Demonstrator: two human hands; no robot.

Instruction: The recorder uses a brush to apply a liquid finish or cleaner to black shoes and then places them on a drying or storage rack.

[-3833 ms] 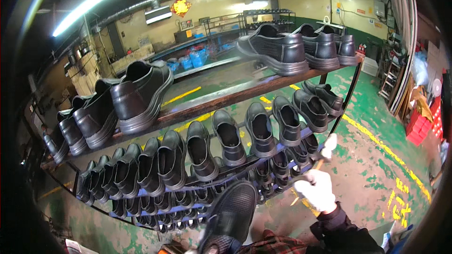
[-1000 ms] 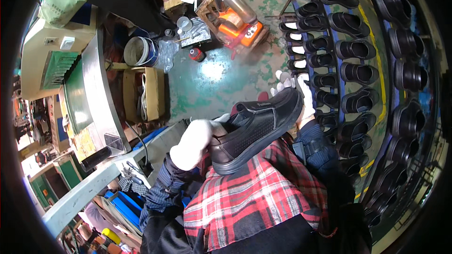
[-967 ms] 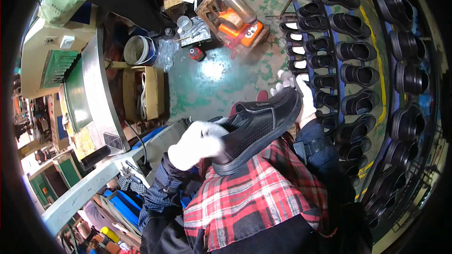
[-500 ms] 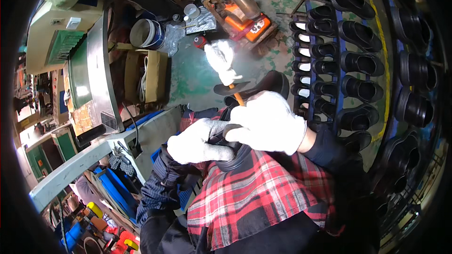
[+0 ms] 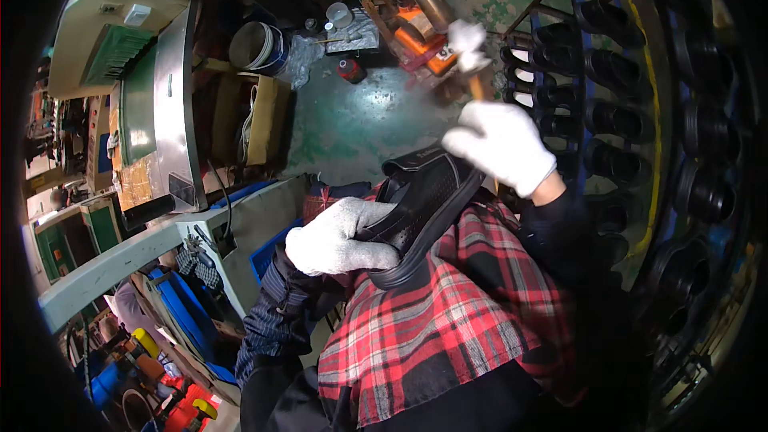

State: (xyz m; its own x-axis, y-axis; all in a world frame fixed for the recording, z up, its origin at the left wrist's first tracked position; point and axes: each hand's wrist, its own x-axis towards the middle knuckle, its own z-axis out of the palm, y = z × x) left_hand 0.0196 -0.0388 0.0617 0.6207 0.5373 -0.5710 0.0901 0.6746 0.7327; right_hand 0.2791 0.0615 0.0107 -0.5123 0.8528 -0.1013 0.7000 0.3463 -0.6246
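Note:
A black shoe (image 5: 432,206) with a perforated side and thick sole lies tilted over the red plaid cloth (image 5: 448,312) on my lap. My left hand (image 5: 340,242), in a whitish knit glove, is closed around the shoe's near end, thumb along the sole's edge. My right hand (image 5: 508,148), in a white glove, grips a thin wooden stick (image 5: 477,88) just beyond the shoe's far end. A blurred white wad (image 5: 469,42) tops the stick. The right fingers cover part of the stick, and its lower end shows beneath the hand.
Racks on the right carry rows of black shoes (image 5: 614,120). Ahead are an orange device (image 5: 428,52), a red bottle (image 5: 350,70), a white bucket (image 5: 256,46) and a cardboard box (image 5: 268,124). A pale metal frame (image 5: 120,260) runs along my left.
My right hand has moved right and away from the shoe, carrying the wad-tipped stick. More of the shoe now shows. My left hand keeps its grip, nearly unmoved.

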